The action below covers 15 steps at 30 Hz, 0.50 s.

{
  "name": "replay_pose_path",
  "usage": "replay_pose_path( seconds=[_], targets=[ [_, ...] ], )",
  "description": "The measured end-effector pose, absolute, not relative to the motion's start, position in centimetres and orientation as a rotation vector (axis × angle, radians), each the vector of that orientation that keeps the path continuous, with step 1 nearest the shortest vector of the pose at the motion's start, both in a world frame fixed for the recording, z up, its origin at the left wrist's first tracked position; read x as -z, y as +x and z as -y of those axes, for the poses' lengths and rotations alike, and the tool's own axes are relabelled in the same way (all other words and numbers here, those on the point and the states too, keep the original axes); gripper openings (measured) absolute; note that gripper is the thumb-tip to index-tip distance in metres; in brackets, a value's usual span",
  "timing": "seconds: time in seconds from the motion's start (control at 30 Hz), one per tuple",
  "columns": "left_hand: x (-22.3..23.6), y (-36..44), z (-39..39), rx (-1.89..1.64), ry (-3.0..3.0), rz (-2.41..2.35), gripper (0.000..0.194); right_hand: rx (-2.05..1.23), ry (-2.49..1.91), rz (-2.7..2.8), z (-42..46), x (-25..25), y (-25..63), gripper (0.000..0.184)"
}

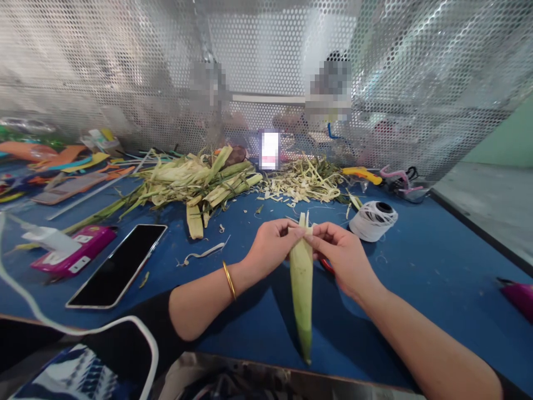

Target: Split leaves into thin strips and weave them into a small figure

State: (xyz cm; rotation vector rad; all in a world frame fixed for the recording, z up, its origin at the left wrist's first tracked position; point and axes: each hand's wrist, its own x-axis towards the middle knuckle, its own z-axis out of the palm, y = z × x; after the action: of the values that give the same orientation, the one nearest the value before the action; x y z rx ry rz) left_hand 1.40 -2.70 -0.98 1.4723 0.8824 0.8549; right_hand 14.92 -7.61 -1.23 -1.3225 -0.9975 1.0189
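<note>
A long, pale green husk-like leaf piece (302, 278) hangs before me, its darker pointed end towards the table's near edge. My left hand (275, 244) pinches its upper end from the left, thumb and fingers closed. From the other side, my right hand (339, 253) closes its thumb and fingertips on the same end. Narrow split tips stick up just above both thumbs. A red curved loop (328, 266) like a scissors handle shows partly behind my right hand; whether that hand touches it I cannot tell.
Beyond lie a heap of pale husks (179, 172) and a pile of scraps (308, 180). A white thread spool (372, 221) stands right, near a yellow-handled tool (361, 175). Left are a phone (119, 266), a magenta power strip (79, 253) and a white cable (133, 322). Perforated metal mesh (278, 50) rises behind.
</note>
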Motion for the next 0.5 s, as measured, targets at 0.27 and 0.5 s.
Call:
replay_pose_path(
  seconds=[0.27,0.5],
  targets=[
    [1.49,2.01,3.47,-0.843,1.254,-0.805,0.03,-0.925,-1.304,1.099,7.67,1.64,14.84,0.025],
    [1.43,1.98,3.47,-0.876,1.317,-0.835,0.032,-0.684,-1.375,1.227,8.1,1.29,14.51,0.017]
  ],
)
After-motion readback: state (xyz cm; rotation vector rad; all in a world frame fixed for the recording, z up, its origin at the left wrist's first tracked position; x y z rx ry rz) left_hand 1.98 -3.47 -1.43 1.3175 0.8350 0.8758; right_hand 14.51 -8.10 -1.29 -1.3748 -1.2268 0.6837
